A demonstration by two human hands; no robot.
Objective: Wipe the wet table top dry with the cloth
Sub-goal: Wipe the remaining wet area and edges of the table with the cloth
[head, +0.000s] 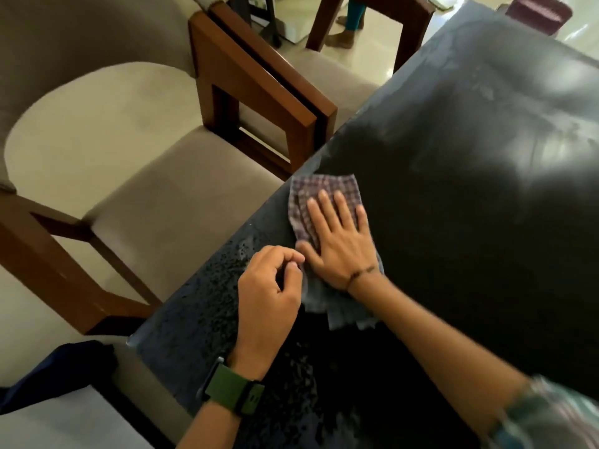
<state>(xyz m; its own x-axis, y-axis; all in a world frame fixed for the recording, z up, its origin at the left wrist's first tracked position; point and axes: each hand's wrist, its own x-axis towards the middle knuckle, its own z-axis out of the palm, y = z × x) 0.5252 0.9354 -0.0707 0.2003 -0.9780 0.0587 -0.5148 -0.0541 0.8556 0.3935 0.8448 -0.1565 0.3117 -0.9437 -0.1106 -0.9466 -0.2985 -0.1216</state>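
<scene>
Right hand [337, 241]: laid flat on the checked purple-and-white cloth [324, 196], fingers straight and spread, palm pressed down; nothing is grasped.
Left hand [269, 286]: loosely curled just beside the right hand's thumb; the near edge of the cloth is touched by its fingertips, but whether the cloth is pinched cannot be told.
Cloth: spread on the dark glossy table top [470, 189], close to the table's left edge, partly folded under the right wrist.
Table top: water beads are seen on the part nearest the left hand; streaks are seen farther along it.
Green watch strap [233, 393]: worn on the left wrist.
Beige cushioned wooden chair [155, 189]: set against the table's left edge.
</scene>
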